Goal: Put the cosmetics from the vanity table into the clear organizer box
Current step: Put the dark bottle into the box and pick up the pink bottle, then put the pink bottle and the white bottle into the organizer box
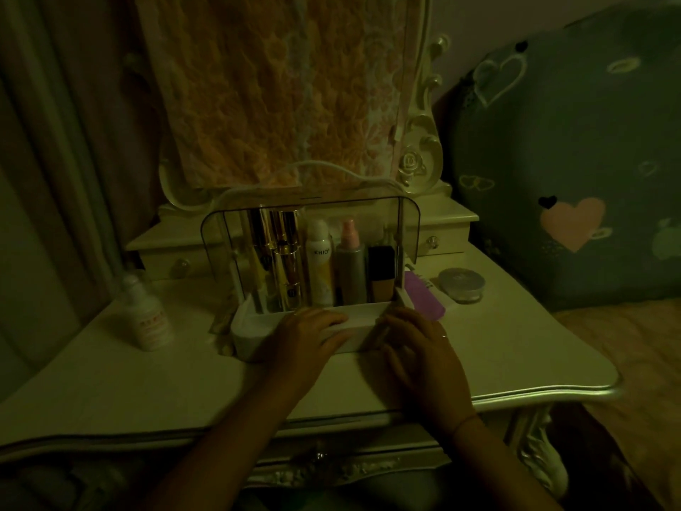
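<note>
The clear organizer box [254,326] stands in the middle of the vanity table [516,355], its clear lid [409,223] raised. Inside stand gold tubes [287,267], a white spray can [320,267], a pink-capped bottle [349,267] and a foundation bottle [381,274]. My left hand [309,331] rests flat on the box's white front wall. My right hand [420,348] lies against the front right corner, fingers spread. Neither hand holds a cosmetic. A white bottle [147,315] stands on the table to the left. A purple item [423,295] and a round jar [461,284] lie right of the box.
A cloth-draped mirror [280,90] with a carved frame rises behind the box. Small drawers [435,237] sit at the back on both sides. A heart-patterned cushion [571,160] leans at the right, curtains hang at the left. The table's front edge curves near my forearms.
</note>
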The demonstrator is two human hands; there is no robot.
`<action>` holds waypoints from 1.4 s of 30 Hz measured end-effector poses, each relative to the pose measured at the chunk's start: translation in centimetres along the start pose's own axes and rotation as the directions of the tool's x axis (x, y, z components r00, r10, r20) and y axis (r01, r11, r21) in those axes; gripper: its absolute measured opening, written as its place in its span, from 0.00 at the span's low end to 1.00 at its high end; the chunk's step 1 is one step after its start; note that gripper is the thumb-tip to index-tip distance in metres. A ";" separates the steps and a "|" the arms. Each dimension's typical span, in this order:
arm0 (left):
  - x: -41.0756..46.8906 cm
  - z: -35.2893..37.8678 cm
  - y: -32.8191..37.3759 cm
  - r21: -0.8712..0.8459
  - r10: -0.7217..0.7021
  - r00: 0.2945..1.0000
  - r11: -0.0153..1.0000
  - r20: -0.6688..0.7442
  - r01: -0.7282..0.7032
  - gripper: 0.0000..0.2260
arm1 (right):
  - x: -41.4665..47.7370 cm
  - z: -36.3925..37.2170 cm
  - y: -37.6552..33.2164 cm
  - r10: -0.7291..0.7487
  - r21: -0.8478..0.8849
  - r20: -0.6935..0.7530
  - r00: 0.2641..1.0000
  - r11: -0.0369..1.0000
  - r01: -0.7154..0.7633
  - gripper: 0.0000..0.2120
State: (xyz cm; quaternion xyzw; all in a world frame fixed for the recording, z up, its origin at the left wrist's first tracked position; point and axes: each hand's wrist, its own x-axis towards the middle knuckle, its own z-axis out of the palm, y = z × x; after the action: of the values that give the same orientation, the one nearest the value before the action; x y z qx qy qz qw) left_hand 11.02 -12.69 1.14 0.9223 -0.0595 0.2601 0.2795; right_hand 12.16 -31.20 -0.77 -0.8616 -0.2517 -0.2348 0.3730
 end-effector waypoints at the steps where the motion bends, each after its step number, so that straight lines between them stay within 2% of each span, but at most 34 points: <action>1: -0.2 -0.1 -0.4 0.012 0.000 1.000 1.000 -0.008 0.000 0.11 | 0.1 -0.3 0.2 0.053 0.091 -0.020 0.998 0.995 -0.051 0.18; 3: -0.5 -0.1 -1.0 0.023 -0.006 0.999 1.000 -0.032 0.007 0.11 | 0.7 -1.4 1.0 0.174 0.260 -0.042 0.984 0.953 -0.157 0.17; 4: -0.5 -0.1 -1.1 0.025 -0.013 0.999 1.000 -0.042 0.014 0.11 | 1.2 -2.1 1.7 0.222 0.264 -0.042 0.974 0.943 -0.204 0.17; 6: -0.4 0.2 -1.3 0.039 -0.026 0.998 0.999 -0.059 0.028 0.11 | 2.5 -3.3 3.6 0.272 0.081 -0.015 0.962 0.960 -0.270 0.18; 8: -0.3 0.4 -1.3 0.065 -0.040 0.997 0.997 -0.069 0.045 0.11 | 3.7 -4.2 5.3 0.296 -0.108 0.090 0.951 0.952 -0.287 0.20; 10: -0.2 0.6 -1.3 0.071 -0.056 0.996 0.996 -0.075 0.062 0.10 | 4.4 -4.5 6.4 0.311 -0.195 0.213 0.926 0.942 -0.271 0.21; 13: -0.3 0.7 -1.5 0.068 -0.046 0.996 0.996 -0.082 0.052 0.10 | 4.7 -4.2 7.2 0.245 -0.297 0.317 0.916 0.943 -0.149 0.21; 15: -0.3 0.6 -1.5 0.068 -0.044 0.996 0.996 -0.081 0.050 0.10 | 4.9 -4.0 7.3 0.221 -0.332 0.346 0.912 0.938 -0.101 0.21; 21: -0.3 0.4 -1.2 0.063 -0.026 0.997 0.998 -0.075 0.031 0.11 | 4.9 -3.8 7.5 0.251 -0.412 0.377 0.892 0.908 -0.082 0.22; 30: -0.4 0.3 -0.9 0.054 -0.040 0.997 0.998 -0.073 0.044 0.11 | 4.7 -4.1 7.7 0.263 -0.400 0.392 0.882 0.912 -0.094 0.19; 32: -0.5 0.4 -1.0 0.058 -0.036 0.996 0.997 -0.080 0.041 0.11 | 5.1 -4.2 7.5 0.267 -0.339 0.329 0.906 0.929 -0.151 0.15; 35: -0.5 0.4 -1.0 0.067 -0.034 0.995 0.997 -0.089 0.041 0.10 | 6.3 -4.4 7.5 0.314 -0.230 0.172 0.934 0.934 -0.272 0.15; 42: -0.4 0.4 -1.1 0.081 -0.016 0.996 0.996 -0.091 0.023 0.10 | 9.2 -3.8 7.9 0.389 -0.080 0.097 0.916 0.920 -0.383 0.17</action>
State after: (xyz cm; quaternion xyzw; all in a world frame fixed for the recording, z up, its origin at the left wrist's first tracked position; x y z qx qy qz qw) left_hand 11.12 -11.95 0.10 0.9208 -0.0271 0.3011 0.2463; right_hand 23.13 -36.45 2.87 -0.9166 -0.0902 -0.1155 0.3719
